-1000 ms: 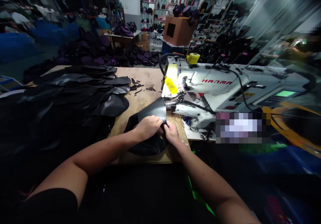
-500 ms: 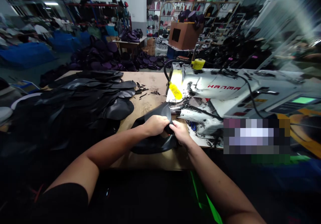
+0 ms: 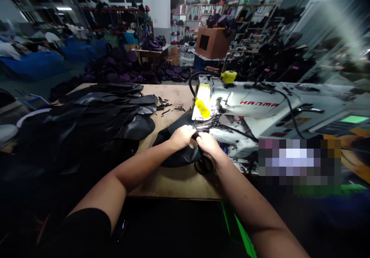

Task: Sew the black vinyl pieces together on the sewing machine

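My left hand (image 3: 182, 136) is closed on a black leather-like piece (image 3: 180, 158), gripping its edge just in front of the sewing machine (image 3: 245, 102). Close beside it, my right hand (image 3: 208, 144) pinches the same piece near the narrow metal arm end (image 3: 204, 128). The piece bends round in a loop, with a gap showing below my fingers. Its far part runs up under the lit machine head. A yellow-cased lamp (image 3: 203, 108) shines down there. Black scissor handles (image 3: 203, 165) lie below my right hand, partly hidden.
A big heap of black pieces (image 3: 95, 123) covers the table's left side. Dark scraps (image 3: 164, 106) lie on the wooden tabletop (image 3: 173, 185). Behind stand a cardboard box (image 3: 212, 44), purple bags in piles (image 3: 124, 63) and shelves.
The black piece has swung and lies flatter, its near edge drawn back from the table front. The scissor handles have come into sight. Both hands stay at the machine, still gripping.
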Available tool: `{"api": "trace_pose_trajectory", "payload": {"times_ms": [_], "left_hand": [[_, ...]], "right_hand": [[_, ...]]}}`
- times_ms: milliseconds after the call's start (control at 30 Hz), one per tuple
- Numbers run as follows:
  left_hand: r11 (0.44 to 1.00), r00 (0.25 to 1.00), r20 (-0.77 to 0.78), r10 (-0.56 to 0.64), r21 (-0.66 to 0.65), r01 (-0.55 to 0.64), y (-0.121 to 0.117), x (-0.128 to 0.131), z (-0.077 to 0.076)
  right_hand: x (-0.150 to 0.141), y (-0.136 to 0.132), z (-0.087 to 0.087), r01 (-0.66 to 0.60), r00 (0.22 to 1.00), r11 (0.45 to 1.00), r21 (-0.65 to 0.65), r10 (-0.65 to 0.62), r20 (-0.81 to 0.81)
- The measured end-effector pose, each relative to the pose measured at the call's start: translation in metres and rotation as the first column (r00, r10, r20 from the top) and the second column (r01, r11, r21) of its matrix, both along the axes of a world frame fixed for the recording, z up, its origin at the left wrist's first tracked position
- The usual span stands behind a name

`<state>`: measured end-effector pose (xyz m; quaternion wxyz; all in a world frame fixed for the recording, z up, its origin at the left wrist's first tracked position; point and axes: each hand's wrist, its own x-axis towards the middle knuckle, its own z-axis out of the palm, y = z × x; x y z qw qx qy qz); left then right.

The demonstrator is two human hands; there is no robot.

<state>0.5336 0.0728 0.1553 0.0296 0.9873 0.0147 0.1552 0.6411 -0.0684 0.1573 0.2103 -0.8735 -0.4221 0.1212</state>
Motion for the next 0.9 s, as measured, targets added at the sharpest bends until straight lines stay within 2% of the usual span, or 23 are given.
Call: {"api": "trace_pose_trajectory", "payload": {"times_ms": [67,167,267,400,533,633,700,800,900], "left_hand": [[1.000,1.000,0.003,-0.017,0.023,0.017,0.005,-0.005,0.002],[0.991,0.991,-0.038,-0.128,0.043,0.129,0.014,-0.005,0.011],[0.979,0.977,-0.083,-0.196,0.043,0.200,0.015,0.005,0.019],[0.993,0.985,-0.136,-0.106,0.028,0.111,0.003,0.020,0.023],[1.000,0.991,-0.135,0.011,-0.014,-0.013,-0.008,0.023,0.019],[0.990,0.996,-0.073,0.044,-0.129,-0.054,-0.010,0.009,0.010],[0.972,0.998,-0.062,0.034,-0.229,-0.047,-0.011,-0.006,-0.003],[0.920,0.973,-0.203,0.113,-0.349,-0.180,-0.011,-0.028,-0.031],[0.864,0.912,-0.347,0.219,-0.365,-0.347,-0.003,-0.033,-0.058]], "right_hand": [[-0.001,-0.009,0.005,0.012,1.000,0.998,-0.066,-0.010,0.021],[0.000,-0.015,0.010,-0.034,0.999,0.991,-0.129,0.037,0.015],[0.005,-0.010,0.008,-0.073,0.991,0.996,-0.049,0.067,-0.120],[0.010,0.004,-0.003,0.039,0.954,0.990,0.137,0.004,-0.300],[0.010,0.012,-0.013,0.102,0.958,0.961,0.258,-0.026,-0.285],[0.011,0.013,-0.016,0.091,0.971,0.960,0.266,-0.027,-0.237],[0.010,0.011,-0.016,0.082,0.978,0.968,0.239,-0.032,-0.205],[0.009,0.010,-0.016,0.052,0.989,0.983,0.174,-0.026,-0.148],[0.007,0.008,-0.017,0.045,0.992,0.987,0.152,-0.026,-0.125]]}}
